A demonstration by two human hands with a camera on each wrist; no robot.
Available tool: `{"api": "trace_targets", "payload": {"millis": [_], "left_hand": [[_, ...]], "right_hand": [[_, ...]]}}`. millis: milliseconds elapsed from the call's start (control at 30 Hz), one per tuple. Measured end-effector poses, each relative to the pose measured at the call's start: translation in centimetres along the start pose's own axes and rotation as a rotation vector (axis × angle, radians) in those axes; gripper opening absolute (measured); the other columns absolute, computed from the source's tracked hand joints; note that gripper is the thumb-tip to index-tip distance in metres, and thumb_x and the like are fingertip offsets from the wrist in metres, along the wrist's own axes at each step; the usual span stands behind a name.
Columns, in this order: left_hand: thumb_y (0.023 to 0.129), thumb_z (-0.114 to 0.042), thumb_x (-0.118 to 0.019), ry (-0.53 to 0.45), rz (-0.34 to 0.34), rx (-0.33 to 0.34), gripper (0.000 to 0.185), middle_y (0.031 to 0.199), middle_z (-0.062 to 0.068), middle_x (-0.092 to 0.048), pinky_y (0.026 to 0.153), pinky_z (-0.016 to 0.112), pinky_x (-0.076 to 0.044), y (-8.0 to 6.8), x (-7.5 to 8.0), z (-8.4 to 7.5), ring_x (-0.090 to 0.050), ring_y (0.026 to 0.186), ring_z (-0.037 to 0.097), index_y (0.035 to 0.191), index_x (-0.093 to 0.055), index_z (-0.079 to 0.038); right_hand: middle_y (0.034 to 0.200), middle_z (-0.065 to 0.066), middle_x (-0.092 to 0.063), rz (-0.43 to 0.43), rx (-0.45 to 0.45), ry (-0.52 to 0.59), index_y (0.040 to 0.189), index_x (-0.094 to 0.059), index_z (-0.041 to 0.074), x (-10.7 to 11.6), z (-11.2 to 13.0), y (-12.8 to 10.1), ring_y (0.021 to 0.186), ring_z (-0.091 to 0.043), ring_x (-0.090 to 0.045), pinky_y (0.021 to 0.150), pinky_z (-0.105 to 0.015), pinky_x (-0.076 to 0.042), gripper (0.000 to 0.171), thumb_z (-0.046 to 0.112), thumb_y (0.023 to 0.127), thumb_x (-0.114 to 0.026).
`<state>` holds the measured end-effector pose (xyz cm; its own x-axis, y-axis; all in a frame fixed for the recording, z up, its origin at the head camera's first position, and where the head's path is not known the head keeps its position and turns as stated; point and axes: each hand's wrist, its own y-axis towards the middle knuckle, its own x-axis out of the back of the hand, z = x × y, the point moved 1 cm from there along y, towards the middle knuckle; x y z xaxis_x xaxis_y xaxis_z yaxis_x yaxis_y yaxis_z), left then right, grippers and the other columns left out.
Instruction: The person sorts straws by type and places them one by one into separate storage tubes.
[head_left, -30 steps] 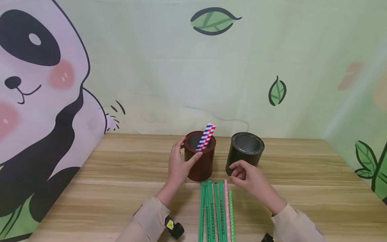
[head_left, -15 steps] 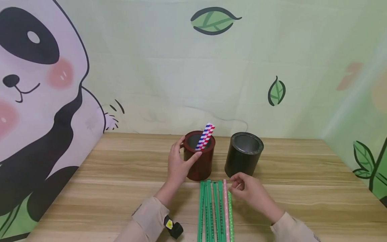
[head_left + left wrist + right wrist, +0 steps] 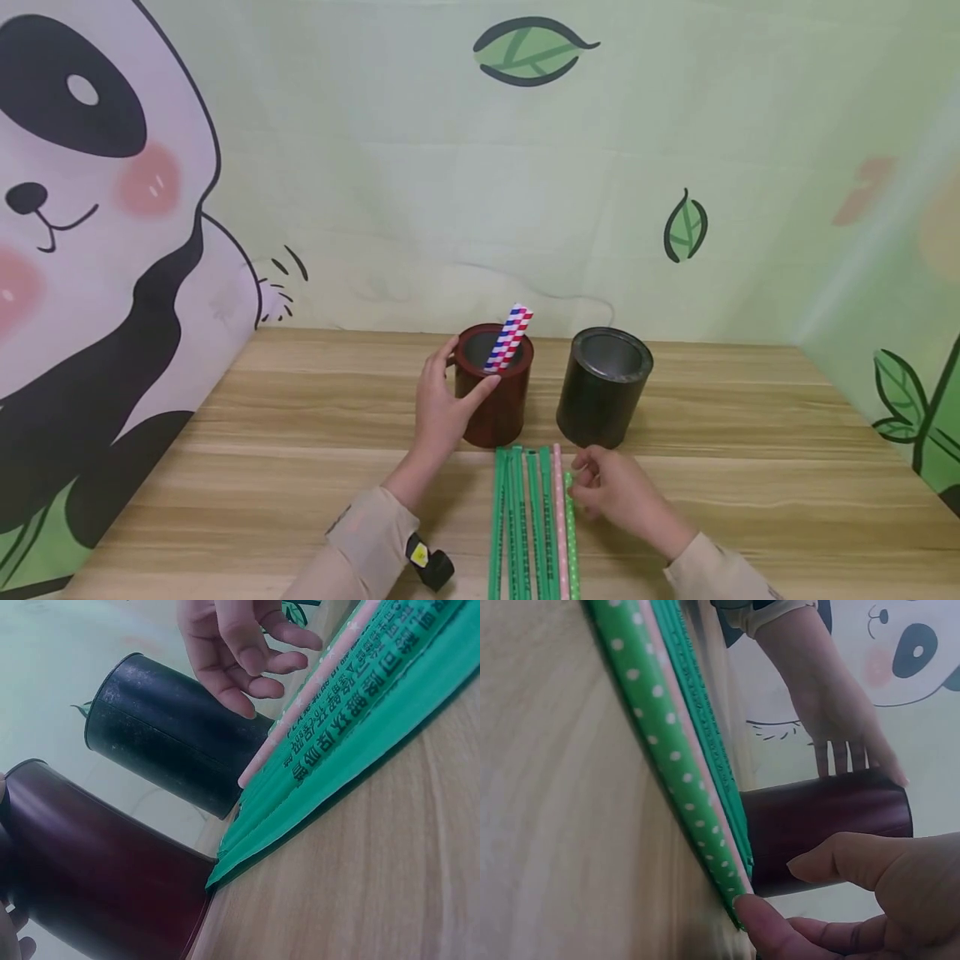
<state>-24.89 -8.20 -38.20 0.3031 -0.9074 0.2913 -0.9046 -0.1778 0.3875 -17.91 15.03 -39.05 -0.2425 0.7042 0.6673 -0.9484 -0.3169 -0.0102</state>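
Fingers [image 3: 772, 926] of the right hand [image 3: 628, 502], parted and empty, have dropped to the green white-dotted slim straw [image 3: 572, 537], front-right of the dark-red cylindrical cup [image 3: 497, 410] the left hand [image 3: 442, 414] grips: straw reachable, not yet lifted.

Room lay along the surface's right edge [image 3: 840, 442]. The red cup [image 3: 498, 412], black cup [image 3: 603, 398] and straws [image 3: 520, 517] barred the middle toward the back edge.

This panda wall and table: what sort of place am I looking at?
Perhaps an indoor play or craft corner: a cartoon panda and leaves decorate the pale green backdrop, behind a wooden table with straws.
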Motion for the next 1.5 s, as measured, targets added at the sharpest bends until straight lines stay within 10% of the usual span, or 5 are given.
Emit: {"api": "trace_targets", "payload": {"millis": [1500], "left_hand": [[0.077, -0.037, -0.079, -0.012, -0.012, -0.004, 0.078, 0.137, 0.014, -0.052, 0.102, 0.054, -0.044, 0.0, 0.0, -0.1, -0.050, 0.122, 0.032, 0.142, -0.043, -0.010]], "right_hand": [[0.062, -0.003, -0.052, -0.031, -0.157, -0.204, 0.098, -0.058, -0.004, -1.5, 0.5, 0.8, 0.040, -0.012, -0.052, 0.044, -0.022, -0.041, 0.030, 0.004, 0.074, -0.075]]}}
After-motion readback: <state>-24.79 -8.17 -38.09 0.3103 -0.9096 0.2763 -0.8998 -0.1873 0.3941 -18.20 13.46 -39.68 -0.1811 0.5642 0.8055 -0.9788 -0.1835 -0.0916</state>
